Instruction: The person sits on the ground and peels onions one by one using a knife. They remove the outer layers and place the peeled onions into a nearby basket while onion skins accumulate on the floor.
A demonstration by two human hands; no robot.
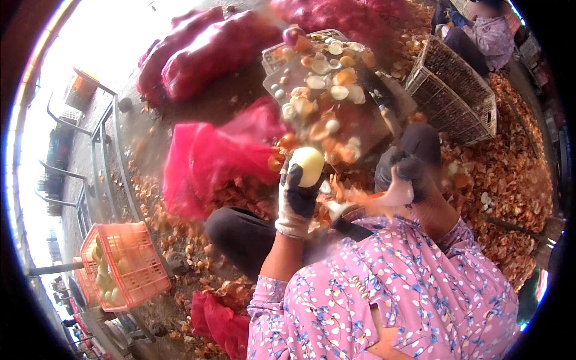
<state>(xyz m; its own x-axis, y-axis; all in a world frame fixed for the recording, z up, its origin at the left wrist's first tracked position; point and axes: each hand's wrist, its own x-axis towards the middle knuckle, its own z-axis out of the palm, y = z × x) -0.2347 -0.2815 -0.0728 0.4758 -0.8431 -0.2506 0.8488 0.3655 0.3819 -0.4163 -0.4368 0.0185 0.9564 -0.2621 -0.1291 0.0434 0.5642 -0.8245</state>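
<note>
A pale, peeled onion (308,163) rests in my left hand (296,201), which wears a dark-palmed glove with a white cuff; the fingers curl round it. My right hand (410,172), in a dark glove, is closed on a strip of onion skin (396,193) that hangs from it toward my lap. Beyond both hands is a low work board (375,135) scattered with onions, cut onion ends and loose skins. On its right part lies a knife (384,113) with a dark and light handle. A red onion (293,36) sits at the far edge.
Full red mesh sacks (222,51) lie beyond; a slack red mesh bag (201,162) is nearer. At left, an orange crate (135,264) of peeled onions stands by a metal cart (105,156). A grey crate (450,90) stands right, before skin heaps (504,186). Another person (489,39) sits beyond.
</note>
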